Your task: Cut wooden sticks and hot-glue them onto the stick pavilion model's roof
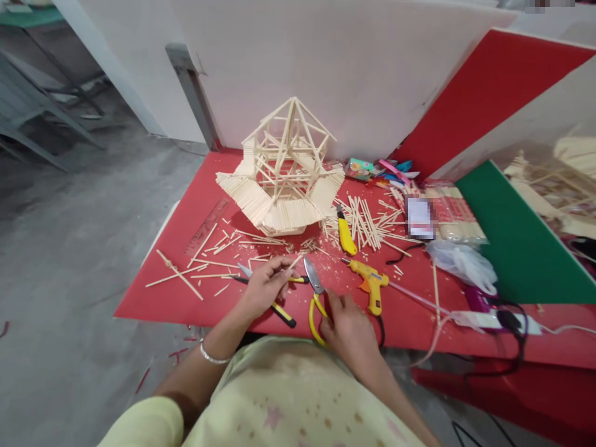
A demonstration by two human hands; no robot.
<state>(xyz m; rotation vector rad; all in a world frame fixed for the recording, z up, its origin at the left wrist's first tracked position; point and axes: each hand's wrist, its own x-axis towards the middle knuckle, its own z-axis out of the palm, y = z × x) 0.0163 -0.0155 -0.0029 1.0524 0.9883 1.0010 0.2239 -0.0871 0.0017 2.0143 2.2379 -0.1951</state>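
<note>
Head | left grip point(266, 285): stick point(296, 261), seemingly beside blade point(313, 273) | right grip point(349, 326): scissors point(317, 295)

My left hand point(266, 285) is pinching a thin, pale wooden stick point(295, 262), my right hand point(350, 326) is on the yellow-handled metal scissors point(314, 276), and beyond, a peaked wooden-stick model point(292, 214) stands on flat red board point(161, 303)!

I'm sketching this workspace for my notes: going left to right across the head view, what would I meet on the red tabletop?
Clear ruler → left hand → scissors → yellow glue gun → white plastic bag.
</note>
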